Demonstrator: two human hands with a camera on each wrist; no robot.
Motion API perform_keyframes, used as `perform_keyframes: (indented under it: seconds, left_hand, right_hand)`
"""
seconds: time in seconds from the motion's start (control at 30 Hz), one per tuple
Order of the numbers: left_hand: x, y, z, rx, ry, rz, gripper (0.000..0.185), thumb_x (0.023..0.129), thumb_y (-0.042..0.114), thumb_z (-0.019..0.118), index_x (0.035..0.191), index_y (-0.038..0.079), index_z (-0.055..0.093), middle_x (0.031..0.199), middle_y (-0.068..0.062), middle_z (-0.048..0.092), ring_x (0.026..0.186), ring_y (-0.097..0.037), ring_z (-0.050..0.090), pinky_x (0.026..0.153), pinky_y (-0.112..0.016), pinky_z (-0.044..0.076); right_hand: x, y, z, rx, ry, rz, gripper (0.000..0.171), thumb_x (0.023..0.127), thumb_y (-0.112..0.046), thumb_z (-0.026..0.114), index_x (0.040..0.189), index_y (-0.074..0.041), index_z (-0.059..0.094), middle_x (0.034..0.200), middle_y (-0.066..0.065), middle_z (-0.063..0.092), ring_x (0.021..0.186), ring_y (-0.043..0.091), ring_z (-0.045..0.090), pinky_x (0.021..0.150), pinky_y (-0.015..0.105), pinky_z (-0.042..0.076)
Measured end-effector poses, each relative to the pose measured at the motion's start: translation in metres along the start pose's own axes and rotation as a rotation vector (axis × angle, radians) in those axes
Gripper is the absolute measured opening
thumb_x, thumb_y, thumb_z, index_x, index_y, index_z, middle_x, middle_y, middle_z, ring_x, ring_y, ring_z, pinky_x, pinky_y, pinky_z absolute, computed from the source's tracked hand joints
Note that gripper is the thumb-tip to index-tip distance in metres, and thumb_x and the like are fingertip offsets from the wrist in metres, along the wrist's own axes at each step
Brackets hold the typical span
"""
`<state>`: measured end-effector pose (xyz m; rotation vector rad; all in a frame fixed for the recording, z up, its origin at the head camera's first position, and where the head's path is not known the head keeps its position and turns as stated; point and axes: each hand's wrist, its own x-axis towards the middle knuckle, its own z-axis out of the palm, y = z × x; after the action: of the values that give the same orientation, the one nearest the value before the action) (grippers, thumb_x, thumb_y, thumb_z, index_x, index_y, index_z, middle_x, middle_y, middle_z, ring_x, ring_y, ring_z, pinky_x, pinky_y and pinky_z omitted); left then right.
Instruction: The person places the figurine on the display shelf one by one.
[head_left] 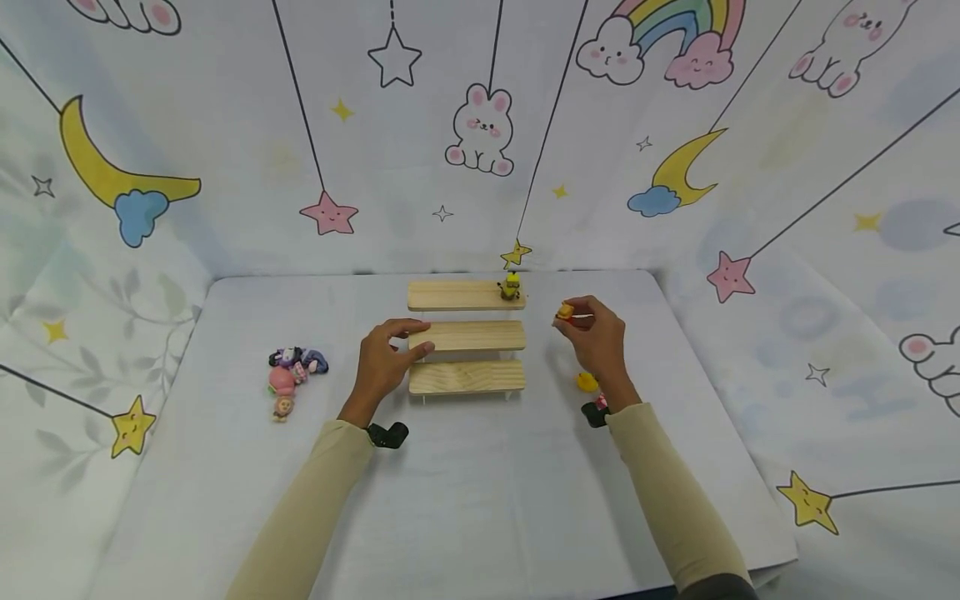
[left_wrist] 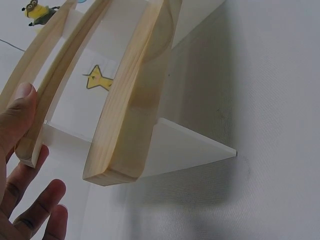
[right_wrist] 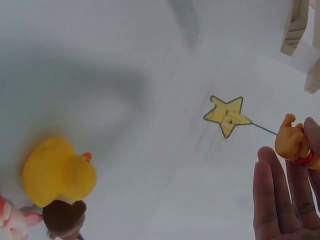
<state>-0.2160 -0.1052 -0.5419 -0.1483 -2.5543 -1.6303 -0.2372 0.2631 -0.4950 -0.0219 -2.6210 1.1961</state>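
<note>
A three-tier wooden display stand [head_left: 467,337] with white supports stands mid-table. My left hand [head_left: 378,360] pinches the left end of its middle plank; in the left wrist view the thumb [left_wrist: 19,112] lies on one side and a finger on the other. Right of the stand, above the table, my right hand [head_left: 600,337] pinches a small orange bear-like figurine [right_wrist: 292,140] with a red band. The other fingers stretch out beside it, and part of it is hidden. A yellow minion figurine [head_left: 510,287] stands at the right end of the top plank.
A yellow rubber duck [right_wrist: 52,172] lies below the right hand, beside a brown-headed figurine [right_wrist: 64,218] and a pink one [right_wrist: 15,220]. Several small figurines [head_left: 282,381] are grouped at the table's left. Printed cloth walls [head_left: 225,167] enclose the back and sides.
</note>
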Motion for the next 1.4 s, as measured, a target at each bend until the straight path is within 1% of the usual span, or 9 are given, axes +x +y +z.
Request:
perform_keyframes:
  seconds: [0.13, 0.2, 0.3, 0.4, 0.47, 0.67, 0.97, 1.2, 1.4]
  left_hand:
    - [0.0, 0.0, 0.0, 0.003, 0.004, -0.003, 0.039, 0.089, 0.036, 0.088, 0.126, 0.027, 0.079, 0.136, 0.0, 0.072, 0.122, -0.025, 0.062, 0.097, -0.048, 0.053]
    - [0.0, -0.001, 0.001, 0.004, 0.005, -0.005, 0.038, 0.09, 0.036, 0.088, 0.126, 0.027, 0.079, 0.136, 0.001, 0.072, 0.122, -0.024, 0.062, 0.097, -0.047, 0.053]
    - [0.0, -0.002, 0.001, 0.004, 0.004, -0.006, 0.038, 0.09, 0.035, 0.087, 0.126, 0.027, 0.079, 0.136, 0.001, 0.072, 0.122, -0.024, 0.062, 0.097, -0.046, 0.052]
    - [0.0, -0.002, 0.001, 0.0, 0.001, -0.007, 0.038, 0.09, 0.034, 0.087, 0.127, 0.027, 0.079, 0.137, 0.001, 0.072, 0.122, -0.024, 0.062, 0.097, -0.046, 0.052]
    - [0.0, -0.002, 0.001, -0.003, 0.002, -0.009, 0.038, 0.09, 0.034, 0.087, 0.126, 0.027, 0.079, 0.137, 0.001, 0.072, 0.122, -0.024, 0.061, 0.097, -0.046, 0.052]
    - [0.0, -0.002, 0.002, 0.002, 0.011, -0.002, 0.038, 0.09, 0.033, 0.088, 0.126, 0.026, 0.079, 0.136, -0.001, 0.073, 0.121, -0.025, 0.062, 0.096, -0.047, 0.052]
    - [0.0, -0.001, 0.002, -0.001, 0.015, 0.001, 0.038, 0.089, 0.032, 0.088, 0.126, 0.026, 0.08, 0.135, -0.001, 0.073, 0.121, -0.025, 0.062, 0.096, -0.048, 0.053]
    - [0.0, -0.001, 0.001, -0.015, 0.007, -0.005, 0.038, 0.089, 0.034, 0.088, 0.126, 0.026, 0.079, 0.136, -0.001, 0.073, 0.121, -0.026, 0.062, 0.097, -0.051, 0.053]
    - [0.0, -0.001, 0.001, -0.011, 0.002, -0.01, 0.038, 0.09, 0.035, 0.087, 0.126, 0.026, 0.079, 0.137, 0.0, 0.072, 0.122, -0.025, 0.062, 0.097, -0.049, 0.053]
  right_hand:
    - [-0.004, -0.01, 0.005, 0.037, 0.0, -0.051, 0.037, 0.092, -0.024, 0.086, 0.126, -0.016, 0.072, 0.12, 0.005, 0.076, 0.106, 0.022, 0.074, 0.095, 0.039, 0.062]
    - [-0.007, -0.015, 0.008, 0.057, -0.004, -0.073, 0.038, 0.091, -0.025, 0.087, 0.125, -0.015, 0.073, 0.118, 0.005, 0.077, 0.105, 0.022, 0.074, 0.092, 0.034, 0.062]
    - [-0.011, -0.022, 0.012, 0.089, -0.022, -0.092, 0.037, 0.09, -0.025, 0.087, 0.124, -0.017, 0.073, 0.116, 0.005, 0.077, 0.103, 0.021, 0.074, 0.088, 0.026, 0.061]
    - [-0.014, -0.026, 0.017, 0.099, -0.039, -0.107, 0.036, 0.091, -0.025, 0.087, 0.124, -0.018, 0.073, 0.116, 0.004, 0.077, 0.103, 0.021, 0.074, 0.088, 0.024, 0.06]
    - [-0.015, -0.028, 0.021, 0.105, -0.05, -0.121, 0.036, 0.091, -0.024, 0.086, 0.125, -0.018, 0.073, 0.117, 0.003, 0.077, 0.104, 0.02, 0.075, 0.089, 0.027, 0.061]
    - [-0.018, -0.035, 0.033, 0.155, -0.086, -0.155, 0.037, 0.091, -0.017, 0.087, 0.125, -0.016, 0.073, 0.118, 0.004, 0.077, 0.104, 0.022, 0.075, 0.094, 0.043, 0.063]
    - [-0.02, -0.036, 0.048, 0.14, -0.107, -0.17, 0.039, 0.09, -0.02, 0.086, 0.126, -0.018, 0.073, 0.121, 0.0, 0.076, 0.104, 0.018, 0.074, 0.095, 0.04, 0.062]
    - [-0.022, -0.037, 0.053, 0.151, -0.106, -0.191, 0.037, 0.09, -0.016, 0.086, 0.125, -0.017, 0.074, 0.12, 0.001, 0.077, 0.103, 0.02, 0.074, 0.095, 0.046, 0.06]
    - [-0.024, -0.038, 0.055, 0.129, -0.111, -0.194, 0.036, 0.091, -0.016, 0.085, 0.125, -0.022, 0.075, 0.123, 0.0, 0.076, 0.103, 0.019, 0.073, 0.094, 0.045, 0.059]
